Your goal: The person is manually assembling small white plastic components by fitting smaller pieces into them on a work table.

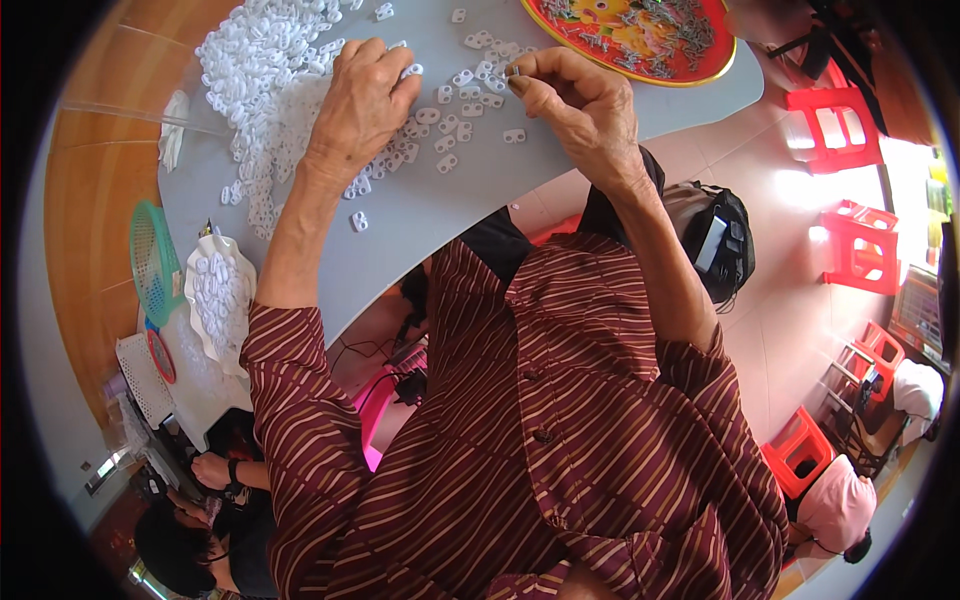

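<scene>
My left hand (pixel 365 105) is over the right side of a large heap of small white plastic pieces (pixel 255 75), its fingers curled. At its thumb and fingertips shows one white two-holed plastic piece (pixel 411 71). My right hand (pixel 585 105) is closed in a pinch, thumb against forefinger, above more scattered white pieces (pixel 487 70). A thin grey metal bit, which looks like a small screw (pixel 515 71), shows at the pinch. Just beyond this hand is a round red tray (pixel 640 75) with a gold rim, holding many small metal screws (pixel 675 35).
The grey table (pixel 450 215) curves in front of me. At left are a white scalloped dish of white pieces (pixel 220 290), a green mesh basket (pixel 152 262) and a co-worker's hand (pixel 210 470). Red stools (pixel 835 130) and a black bag (pixel 722 245) are at right.
</scene>
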